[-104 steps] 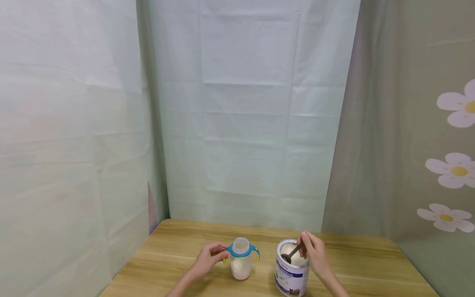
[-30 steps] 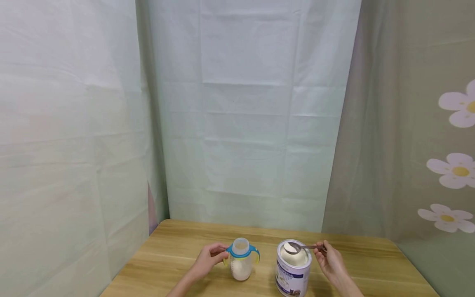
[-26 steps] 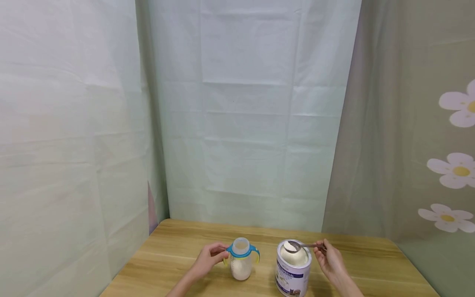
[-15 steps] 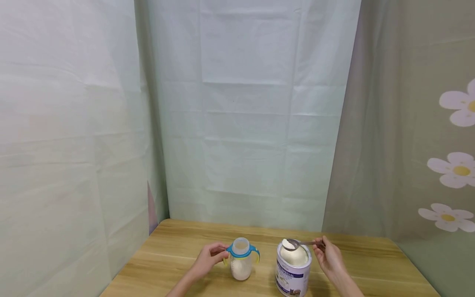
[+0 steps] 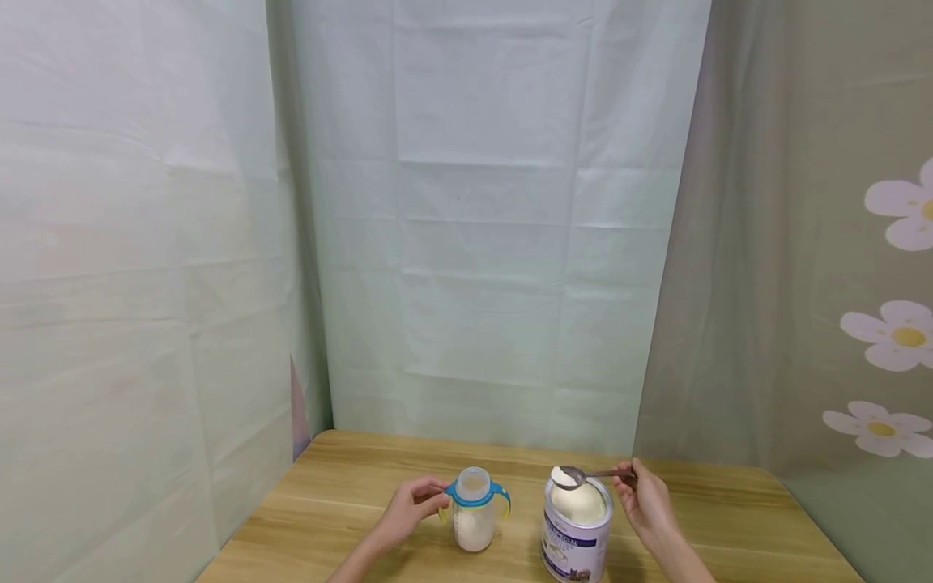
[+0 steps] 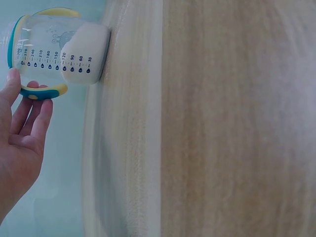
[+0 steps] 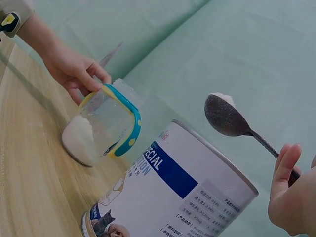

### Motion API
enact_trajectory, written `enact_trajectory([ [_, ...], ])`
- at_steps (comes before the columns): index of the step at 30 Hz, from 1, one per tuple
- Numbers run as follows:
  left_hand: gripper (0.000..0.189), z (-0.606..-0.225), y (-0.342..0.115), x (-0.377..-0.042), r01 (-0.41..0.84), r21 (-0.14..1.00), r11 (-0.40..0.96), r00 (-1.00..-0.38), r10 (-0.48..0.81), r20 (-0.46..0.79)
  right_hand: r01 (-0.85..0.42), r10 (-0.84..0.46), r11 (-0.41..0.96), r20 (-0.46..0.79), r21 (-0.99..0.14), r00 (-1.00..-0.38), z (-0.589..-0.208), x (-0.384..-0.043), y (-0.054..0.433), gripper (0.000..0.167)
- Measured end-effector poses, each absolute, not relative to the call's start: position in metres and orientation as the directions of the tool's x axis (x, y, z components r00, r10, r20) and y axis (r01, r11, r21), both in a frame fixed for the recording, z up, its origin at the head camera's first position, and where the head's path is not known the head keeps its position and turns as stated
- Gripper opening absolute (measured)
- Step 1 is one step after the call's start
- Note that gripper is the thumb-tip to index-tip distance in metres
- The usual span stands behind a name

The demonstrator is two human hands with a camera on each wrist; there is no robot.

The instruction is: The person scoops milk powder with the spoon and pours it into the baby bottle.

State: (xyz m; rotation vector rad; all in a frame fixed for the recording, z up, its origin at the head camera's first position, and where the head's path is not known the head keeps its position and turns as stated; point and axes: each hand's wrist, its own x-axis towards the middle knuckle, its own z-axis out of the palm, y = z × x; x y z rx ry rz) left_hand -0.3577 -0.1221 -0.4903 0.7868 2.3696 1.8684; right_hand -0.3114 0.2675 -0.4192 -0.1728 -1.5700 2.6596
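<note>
My left hand [image 5: 411,508] grips one handle of a baby bottle [image 5: 474,526] that stands upright without a lid. White powder fills the lower part of the bottle, as the left wrist view shows beside the printed scale. In my right hand [image 5: 645,502] is the handle of a dark metal spoon [image 7: 224,116], heaped with white powder. The spoon's bowl hangs over the far left rim of an open milk powder tin [image 5: 574,551], apart from it. Pale powder [image 5: 579,504] shows inside the tin, which stands right of the bottle.
Both containers stand on a wood-grain table [image 5: 364,461], a hand's width or so apart. Pale cloth curtains [image 5: 481,243] hang behind and at the sides; the right one bears printed flowers [image 5: 904,336].
Earlier the spoon was down in the tin. It has come up with a heap of powder and lately drifted slightly left and upward. The left hand and bottle stay put.
</note>
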Motion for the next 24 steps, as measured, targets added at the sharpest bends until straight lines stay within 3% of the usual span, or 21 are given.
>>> enact_trajectory([
  [24,0.033,-0.4901,-0.1216,-0.3559,0.352,0.923,0.155,-0.88,0.389,0.271,0.003,0.103,-0.477,-0.059,-0.879,-0.993,-0.4152,-0.3153,0.2601,0.035],
])
